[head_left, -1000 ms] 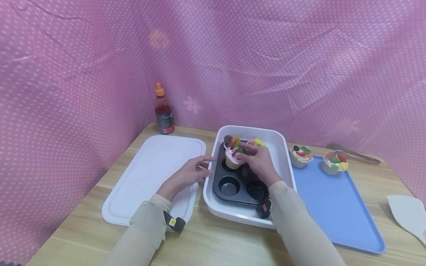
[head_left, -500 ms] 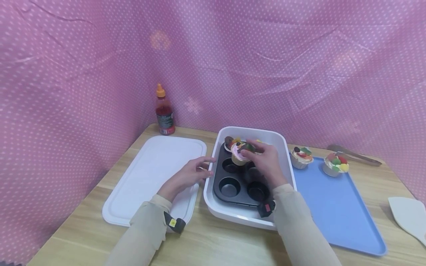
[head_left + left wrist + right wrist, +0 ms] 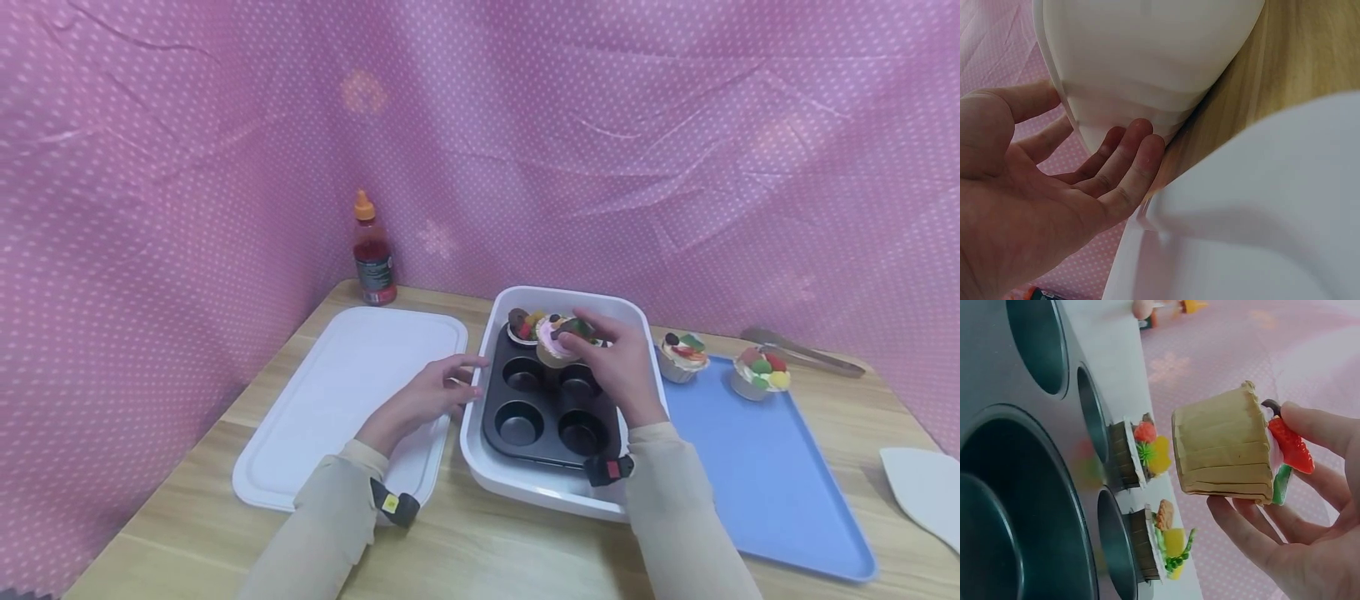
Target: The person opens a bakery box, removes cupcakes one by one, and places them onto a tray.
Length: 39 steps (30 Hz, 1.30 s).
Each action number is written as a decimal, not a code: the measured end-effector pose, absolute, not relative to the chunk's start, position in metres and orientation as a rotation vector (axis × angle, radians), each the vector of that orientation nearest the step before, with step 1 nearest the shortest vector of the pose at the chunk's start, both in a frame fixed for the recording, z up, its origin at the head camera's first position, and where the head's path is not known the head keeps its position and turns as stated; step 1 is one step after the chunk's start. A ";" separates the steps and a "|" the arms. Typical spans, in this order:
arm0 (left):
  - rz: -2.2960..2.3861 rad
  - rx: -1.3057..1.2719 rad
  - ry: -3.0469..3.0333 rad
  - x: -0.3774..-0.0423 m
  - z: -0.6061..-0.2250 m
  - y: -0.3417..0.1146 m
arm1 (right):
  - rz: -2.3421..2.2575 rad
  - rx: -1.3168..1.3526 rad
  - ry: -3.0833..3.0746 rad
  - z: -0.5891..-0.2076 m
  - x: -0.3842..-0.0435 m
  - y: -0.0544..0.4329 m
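My right hand [image 3: 618, 358] pinches a pink-frosted cupcake [image 3: 1219, 450] by its top, thumb on one side and fingers on the other. The cupcake has a tan paper wrapper and fruit toppings, and hangs above a dark muffin tin [image 3: 551, 417]. That tin lies inside a white bin [image 3: 543, 493]. A fruit-topped cupcake [image 3: 1125, 453] and a second topped cupcake [image 3: 1154, 544] sit in the tin's far cups. My left hand [image 3: 420, 396] rests at the bin's left side with relaxed fingers; fingertips [image 3: 1147, 153] lie against the outer wall, while the thumb and index reach the rim.
A white lid-like board [image 3: 352, 392] lies left of the bin. A blue tray [image 3: 757, 475] on the right bears a cupcake [image 3: 759, 373], with another cupcake [image 3: 681, 358] at its far corner. Tongs [image 3: 806, 352], a white spatula [image 3: 922, 487] and a sauce bottle [image 3: 373, 254] stand farther out.
My right hand has moved to the right with the pink-frosted cupcake, from over the left middle cup toward the far end of the tin. My left hand stays in place.
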<state>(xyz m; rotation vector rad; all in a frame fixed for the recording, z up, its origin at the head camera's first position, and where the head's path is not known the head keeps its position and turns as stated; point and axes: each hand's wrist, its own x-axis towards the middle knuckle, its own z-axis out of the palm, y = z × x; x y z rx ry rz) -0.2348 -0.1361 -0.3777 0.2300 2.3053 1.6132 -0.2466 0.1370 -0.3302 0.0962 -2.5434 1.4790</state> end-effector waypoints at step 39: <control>1.587 0.214 2.323 -0.235 -0.377 -0.137 | 1.711 -0.013 -2.323 -0.306 -0.234 0.156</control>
